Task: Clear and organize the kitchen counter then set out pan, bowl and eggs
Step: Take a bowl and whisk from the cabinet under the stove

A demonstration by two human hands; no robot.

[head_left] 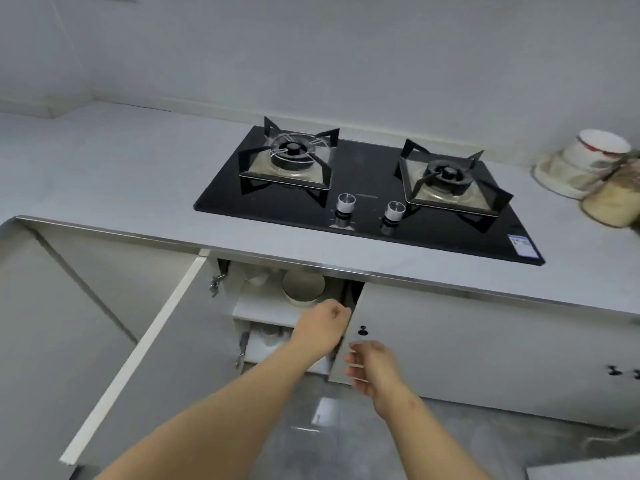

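Under the counter, a cabinet stands with its left door (138, 341) swung wide. A pale bowl (303, 287) sits on the upper shelf (263, 311) inside. My left hand (325, 320) reaches in at shelf height, and its curled fingers hook the inner edge of the right cabinet door (450, 341), which is slightly ajar. My right hand (372, 368) is lower, just under the small dark knob (362, 330). Its fingers are spread and fairly straight against that door's edge, and it holds nothing. No pan or eggs are in view.
A black two-burner gas hob (363, 192) is set into the grey counter (104, 168). At the far right of the counter stand stacked white bowls (585, 164) and a jar (613, 199). Blurred white items (273, 337) fill the lower shelf. Grey floor tiles lie below.
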